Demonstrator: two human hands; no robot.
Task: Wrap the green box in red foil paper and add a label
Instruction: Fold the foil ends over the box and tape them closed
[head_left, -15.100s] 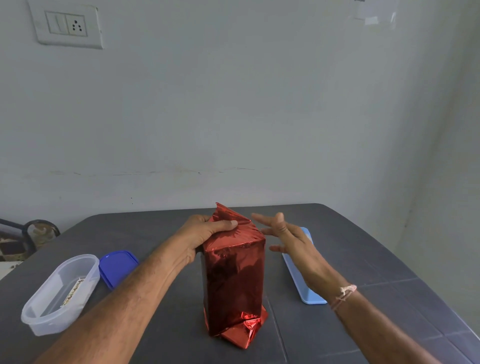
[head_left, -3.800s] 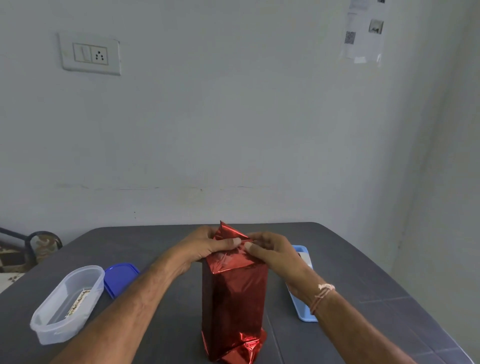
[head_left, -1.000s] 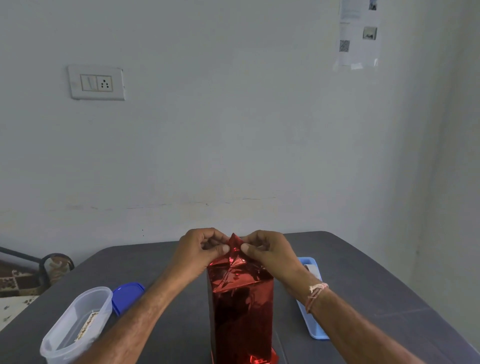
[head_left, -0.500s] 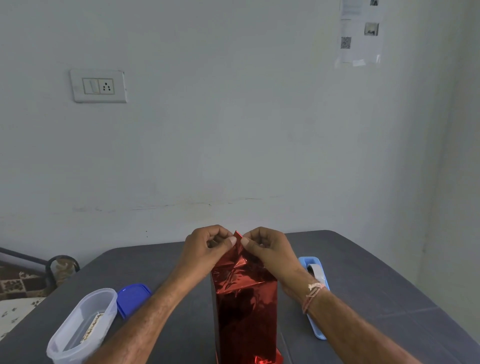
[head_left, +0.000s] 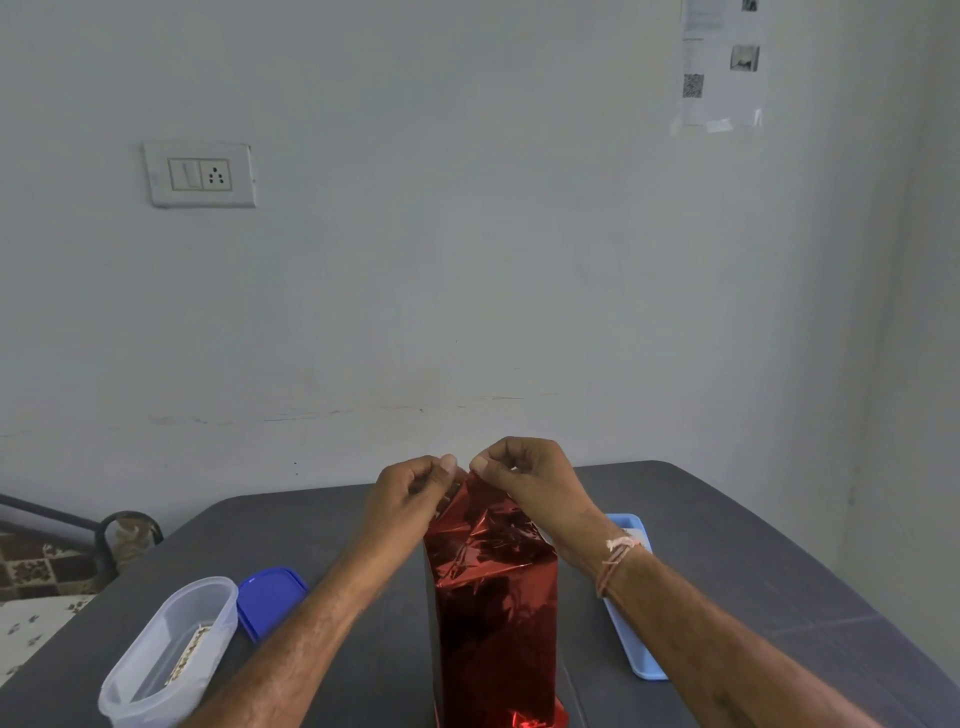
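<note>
One foil-wrapped box (head_left: 494, 629) stands at 6 o'clock on our table (head_left: 737, 551), long axis vertical, base nearest us, creased peak pointing up. Clear tub (head_left: 166, 656) at 8, blue lid (head_left: 270, 597) beside it, pale tray (head_left: 631, 652) at 4. Further up, our L hand (head_left: 410, 500) & R hand (head_left: 531, 478) each pinch the foil tip betw. thumb & fingers.

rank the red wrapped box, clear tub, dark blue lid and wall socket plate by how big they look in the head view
1. red wrapped box
2. clear tub
3. wall socket plate and dark blue lid look about alike; the plate is on the far wall, so I leave them tied.
</note>
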